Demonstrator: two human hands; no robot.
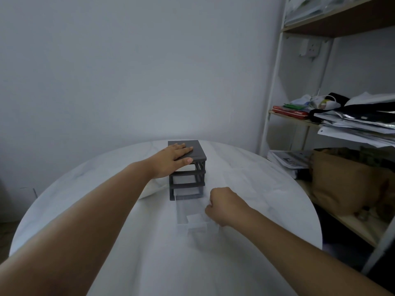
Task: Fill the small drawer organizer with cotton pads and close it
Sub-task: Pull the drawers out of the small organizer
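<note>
A small dark drawer organizer (188,167) stands on the far side of the round white table (267,189). My left hand (171,161) lies flat on its top, thumb over the front edge. The upper slots look empty. A clear drawer (190,212), blurred, sticks far out of the bottom slot toward me. A white square shape (195,218) shows near its front; I cannot tell if it is a cotton pad. My right hand (224,205) is curled shut against the drawer's right wall. A white soft pack (155,189) lies under my left forearm, mostly hidden.
A white shelf unit (275,86) stands right of the table, loaded with papers, bags and a brown paper bag (342,182). A plain wall runs close behind the table. The table's near part lies under my forearms.
</note>
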